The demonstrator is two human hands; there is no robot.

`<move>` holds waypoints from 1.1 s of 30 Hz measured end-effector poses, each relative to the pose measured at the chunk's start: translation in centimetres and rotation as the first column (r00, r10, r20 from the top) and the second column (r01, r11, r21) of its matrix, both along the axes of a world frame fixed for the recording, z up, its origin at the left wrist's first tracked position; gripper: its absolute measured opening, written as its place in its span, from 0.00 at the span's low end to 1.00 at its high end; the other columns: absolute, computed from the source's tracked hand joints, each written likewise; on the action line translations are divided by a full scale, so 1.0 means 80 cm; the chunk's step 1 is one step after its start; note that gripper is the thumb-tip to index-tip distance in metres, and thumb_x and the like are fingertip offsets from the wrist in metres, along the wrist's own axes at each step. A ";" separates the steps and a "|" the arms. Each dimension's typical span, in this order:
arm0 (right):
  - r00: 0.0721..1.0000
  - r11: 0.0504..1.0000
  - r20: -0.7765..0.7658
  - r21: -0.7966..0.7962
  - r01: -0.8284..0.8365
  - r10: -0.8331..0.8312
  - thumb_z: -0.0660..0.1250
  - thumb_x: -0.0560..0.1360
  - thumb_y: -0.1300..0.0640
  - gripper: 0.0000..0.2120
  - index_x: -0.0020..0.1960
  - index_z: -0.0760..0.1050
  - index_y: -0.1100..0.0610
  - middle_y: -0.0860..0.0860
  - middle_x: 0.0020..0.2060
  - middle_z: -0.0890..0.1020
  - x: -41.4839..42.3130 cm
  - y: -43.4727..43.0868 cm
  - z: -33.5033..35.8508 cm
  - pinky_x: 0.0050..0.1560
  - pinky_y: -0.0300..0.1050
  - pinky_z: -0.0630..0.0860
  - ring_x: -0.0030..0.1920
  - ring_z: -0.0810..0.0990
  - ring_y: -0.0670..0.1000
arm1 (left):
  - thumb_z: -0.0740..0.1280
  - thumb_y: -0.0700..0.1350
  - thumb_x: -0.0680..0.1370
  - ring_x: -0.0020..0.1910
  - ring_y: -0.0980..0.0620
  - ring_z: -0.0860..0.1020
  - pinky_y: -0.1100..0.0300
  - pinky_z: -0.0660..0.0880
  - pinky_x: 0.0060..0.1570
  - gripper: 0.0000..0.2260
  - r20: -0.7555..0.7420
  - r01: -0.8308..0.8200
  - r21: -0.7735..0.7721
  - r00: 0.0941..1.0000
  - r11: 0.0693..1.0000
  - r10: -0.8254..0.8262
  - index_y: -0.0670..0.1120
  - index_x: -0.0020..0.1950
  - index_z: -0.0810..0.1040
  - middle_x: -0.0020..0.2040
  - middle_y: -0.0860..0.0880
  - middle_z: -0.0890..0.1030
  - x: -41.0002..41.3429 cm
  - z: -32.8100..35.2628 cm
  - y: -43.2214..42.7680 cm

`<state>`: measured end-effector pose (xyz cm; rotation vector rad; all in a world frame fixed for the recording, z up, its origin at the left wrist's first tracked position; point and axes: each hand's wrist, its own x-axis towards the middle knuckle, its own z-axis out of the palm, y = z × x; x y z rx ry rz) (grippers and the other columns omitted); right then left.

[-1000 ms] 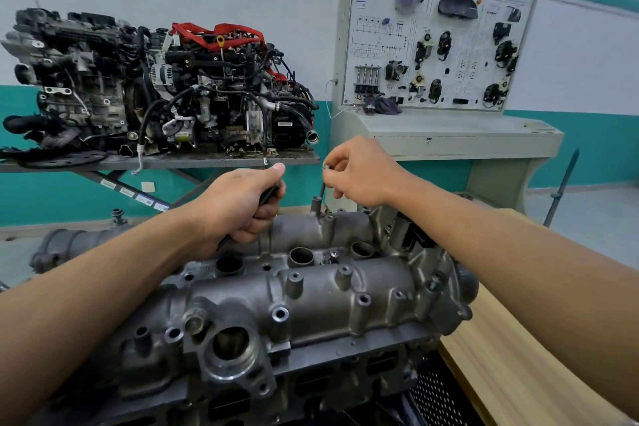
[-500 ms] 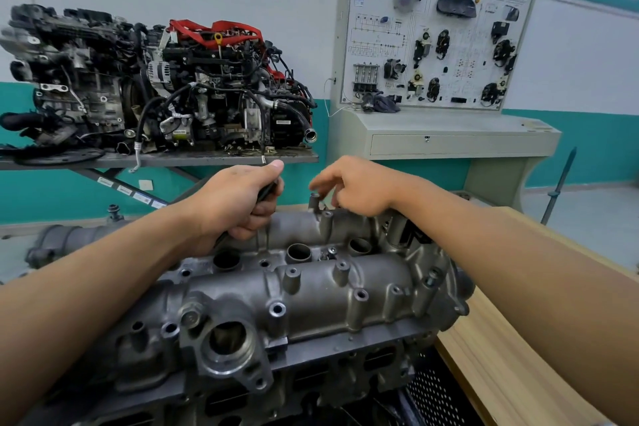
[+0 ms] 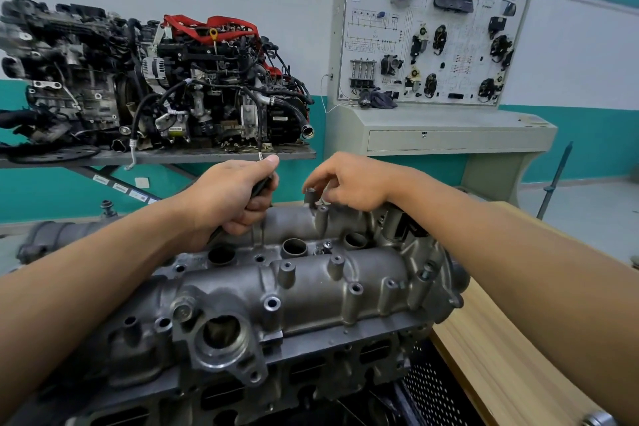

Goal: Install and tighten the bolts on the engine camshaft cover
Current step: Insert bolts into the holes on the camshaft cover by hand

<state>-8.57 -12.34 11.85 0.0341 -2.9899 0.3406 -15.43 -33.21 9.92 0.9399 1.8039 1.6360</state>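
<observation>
grey camshaft cover [image 3: 311, 273] lies under right hand [image 3: 349, 183], fingertips at its far boss.

The room is bright and evenly lit from overhead; a light fixture shows at the top right corner. My bare forearms throw only soft shadows on the grey cast-metal camshaft cover [image 3: 311, 287], whose rounded ridges carry dull highlights. The wide lens bends the white wall and the white wiring display board [image 3: 435, 34] outward near the edges. My forearms blur slightly at the bottom corners.
</observation>
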 end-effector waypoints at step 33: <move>0.976 0.965 0.194 0.219 -0.144 0.102 0.57 0.72 0.72 0.29 0.68 0.73 0.52 0.46 0.52 0.81 0.003 -0.004 0.024 0.39 0.28 0.71 0.42 0.77 0.39 | 0.63 0.58 0.81 0.21 0.60 0.64 0.64 0.61 0.23 0.21 -0.619 -0.243 -0.017 0.765 0.970 0.181 0.41 0.41 0.75 0.22 0.56 0.71 -0.017 -0.010 0.012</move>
